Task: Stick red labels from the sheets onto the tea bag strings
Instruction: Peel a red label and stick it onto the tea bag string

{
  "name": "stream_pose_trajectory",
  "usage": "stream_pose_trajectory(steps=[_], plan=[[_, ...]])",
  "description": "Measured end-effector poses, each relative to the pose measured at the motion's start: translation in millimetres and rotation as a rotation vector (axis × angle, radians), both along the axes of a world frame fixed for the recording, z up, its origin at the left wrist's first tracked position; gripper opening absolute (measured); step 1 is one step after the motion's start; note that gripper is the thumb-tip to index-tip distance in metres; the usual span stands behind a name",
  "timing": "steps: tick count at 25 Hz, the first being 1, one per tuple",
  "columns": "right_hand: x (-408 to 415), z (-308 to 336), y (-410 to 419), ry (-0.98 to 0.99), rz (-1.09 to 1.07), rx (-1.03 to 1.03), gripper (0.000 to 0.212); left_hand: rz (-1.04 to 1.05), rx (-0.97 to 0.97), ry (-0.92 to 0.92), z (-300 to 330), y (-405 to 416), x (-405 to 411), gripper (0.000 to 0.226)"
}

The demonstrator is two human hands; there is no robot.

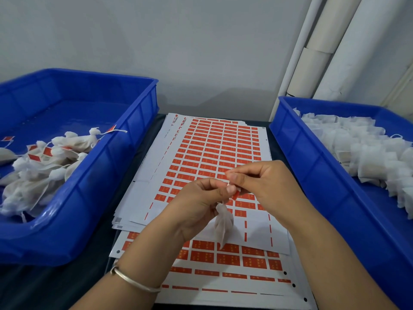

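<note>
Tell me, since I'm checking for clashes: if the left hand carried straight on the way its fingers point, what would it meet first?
Most likely the right hand. The left hand, holding a tea bag, points up and right, and their fingertips already nearly meet, though depth is unclear.

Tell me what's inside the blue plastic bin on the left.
The left blue plastic bin holds white mesh tea bags with red labels on their strings, piled at its near end. Anything under the pile is hidden.

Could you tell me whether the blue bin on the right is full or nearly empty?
Fairly full: the right blue bin holds a deep heap of unlabelled white tea bags, though some bare blue floor shows at its near end.
</note>
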State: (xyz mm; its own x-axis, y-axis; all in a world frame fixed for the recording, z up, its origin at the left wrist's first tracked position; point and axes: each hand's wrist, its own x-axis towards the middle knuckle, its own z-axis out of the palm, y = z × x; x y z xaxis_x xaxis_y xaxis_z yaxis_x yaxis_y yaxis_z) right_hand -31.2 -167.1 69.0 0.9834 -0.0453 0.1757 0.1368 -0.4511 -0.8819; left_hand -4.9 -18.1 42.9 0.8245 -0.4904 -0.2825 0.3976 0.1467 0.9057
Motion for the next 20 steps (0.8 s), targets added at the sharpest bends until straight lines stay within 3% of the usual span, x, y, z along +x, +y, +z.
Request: stream_pose_trajectory(steps=[4, 7, 11, 13, 17, 20], plan=[[-2.1, -2.8, -1.1, 0.013, 0.008, 0.093, 0.021, 0.04, 0.021, -0.026, -2.2, 1.2, 0.2, 0.009], [-3.8, -5.0, -2.7, 0.046, 0.064, 0.13, 0.039, 0.067, -0.009, 0.004, -3.9, 3.5, 1.7, 0.012], [-2.7, -10.6, -1.7, 0.028, -0.018, 0.167, 0.031, 0.031, -0.083, 0.016, -3.8, 8.4, 3.5, 0.008], [-3.3, -11.9, -1.3, 0.037, -0.035, 0.166, 0.028, 0.048, 0.005, -0.045, -2.6, 11.8, 4.7, 0.014], [-4.5, -9.2, 2.5, 0.042, -0.056, 0.179, 0.028, 0.152, 0.382, -0.294, 17.1, 12.3, 4.6, 0.009], [-3.2, -9.4, 2.3, 0.051, -0.136, 0.197, 0.032, 0.321, 0.383, -0.377, 40.8, 19.4, 7.1, 0.012]])
